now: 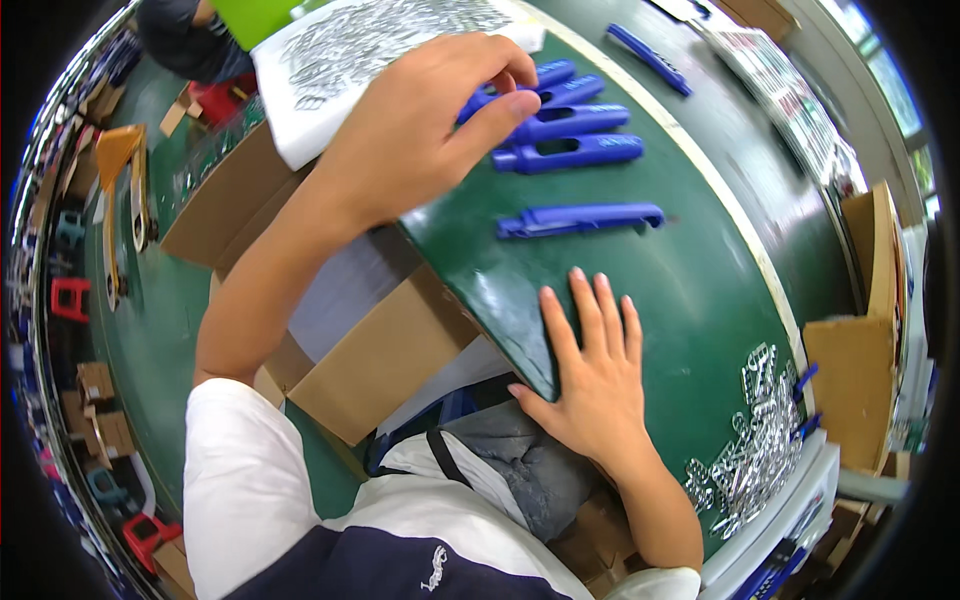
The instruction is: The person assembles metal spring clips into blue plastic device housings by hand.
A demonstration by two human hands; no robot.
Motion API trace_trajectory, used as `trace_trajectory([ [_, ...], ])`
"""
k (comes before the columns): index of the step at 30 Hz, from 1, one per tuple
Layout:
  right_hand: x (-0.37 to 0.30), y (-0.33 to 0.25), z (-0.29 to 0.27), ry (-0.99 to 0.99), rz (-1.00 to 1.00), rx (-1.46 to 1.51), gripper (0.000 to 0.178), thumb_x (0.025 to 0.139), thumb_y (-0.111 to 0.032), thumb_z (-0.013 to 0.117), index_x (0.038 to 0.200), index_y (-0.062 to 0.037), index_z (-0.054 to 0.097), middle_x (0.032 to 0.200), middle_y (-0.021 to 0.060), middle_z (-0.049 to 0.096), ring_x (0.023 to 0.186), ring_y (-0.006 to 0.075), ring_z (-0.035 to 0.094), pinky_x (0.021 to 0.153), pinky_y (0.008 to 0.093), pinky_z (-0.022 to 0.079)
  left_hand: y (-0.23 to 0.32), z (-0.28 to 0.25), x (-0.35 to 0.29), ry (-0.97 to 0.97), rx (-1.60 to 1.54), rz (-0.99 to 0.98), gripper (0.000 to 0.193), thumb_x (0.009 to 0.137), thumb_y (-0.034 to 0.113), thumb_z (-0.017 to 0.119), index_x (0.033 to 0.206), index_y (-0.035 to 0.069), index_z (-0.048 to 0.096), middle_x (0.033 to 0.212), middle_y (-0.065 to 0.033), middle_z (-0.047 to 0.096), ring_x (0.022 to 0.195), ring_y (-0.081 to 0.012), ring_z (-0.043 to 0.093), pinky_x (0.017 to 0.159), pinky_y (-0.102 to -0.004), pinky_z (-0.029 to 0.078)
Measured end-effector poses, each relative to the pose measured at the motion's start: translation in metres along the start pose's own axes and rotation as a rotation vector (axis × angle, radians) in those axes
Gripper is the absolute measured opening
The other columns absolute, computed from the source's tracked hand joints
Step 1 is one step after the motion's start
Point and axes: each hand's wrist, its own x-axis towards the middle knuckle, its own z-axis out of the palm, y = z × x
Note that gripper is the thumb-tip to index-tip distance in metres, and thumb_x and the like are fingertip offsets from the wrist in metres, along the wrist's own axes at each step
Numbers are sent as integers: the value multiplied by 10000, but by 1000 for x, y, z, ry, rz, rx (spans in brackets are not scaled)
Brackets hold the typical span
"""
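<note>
My left hand reaches over the far part of the green table, its fingers curled toward the thumb. Just beyond it lies a row of blue plastic tube-like handles with long slots; the hand hides their left ends. Whether a handle is between the fingers I cannot make out. Nearer to me, a single blue handle lies apart from the row. My right hand rests flat on the tabletop near its edge, fingers spread, holding nothing.
An open cardboard box stands against the table edge below my left arm. Small shiny metal parts cover a white sheet at the back; more metal clips are heaped at right. Another blue handle lies farther off, near a cardboard box.
</note>
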Motion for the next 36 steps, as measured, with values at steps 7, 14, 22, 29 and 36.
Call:
trace_trajectory([
  [7,15,-14,-4,-90,91,-106,977,734,-479,819,1564,-104,464,1657,261,326,1547,457,264,1240,633,140,-68,-58,-172,-588,-1108,-439,376,1069,300,554,899,10,725,869,-99,725,787,-220,675,760,-362,537],
  [14,31,-21,1,-113,78,-142,980,736,-525,784,1557,-100,461,1652,306,295,1534,520,244,1224,667,140,-334,134,-411,-517,-212,-931,320,932,246,678,1192,64,718,1148,-154,742,1050,-309,686,941,-415,545],
  [22,24,-13,7,-162,87,-249,1039,731,-568,723,1576,-62,393,1629,349,290,1499,581,279,1199,703,180,-396,259,-373,-498,506,-982,590,966,344,634,1511,152,516,1601,-165,446,1444,-400,440,1195,-545,353],
  [29,25,-6,9,-162,74,-208,1072,717,-580,729,1599,-95,360,1625,369,268,1480,616,281,1170,741,194,-434,252,-402,-626,479,-950,590,962,377,632,1499,152,535,1578,-166,471,1438,-400,450,1196,-550,351],
  [36,24,-3,10,-164,64,-213,1099,705,-583,743,1613,-112,342,1617,371,278,1463,629,303,1161,748,206,-432,263,-401,-662,479,-922,593,959,410,630,1487,153,553,1556,-167,497,1431,-401,460,1198,-554,350],
])
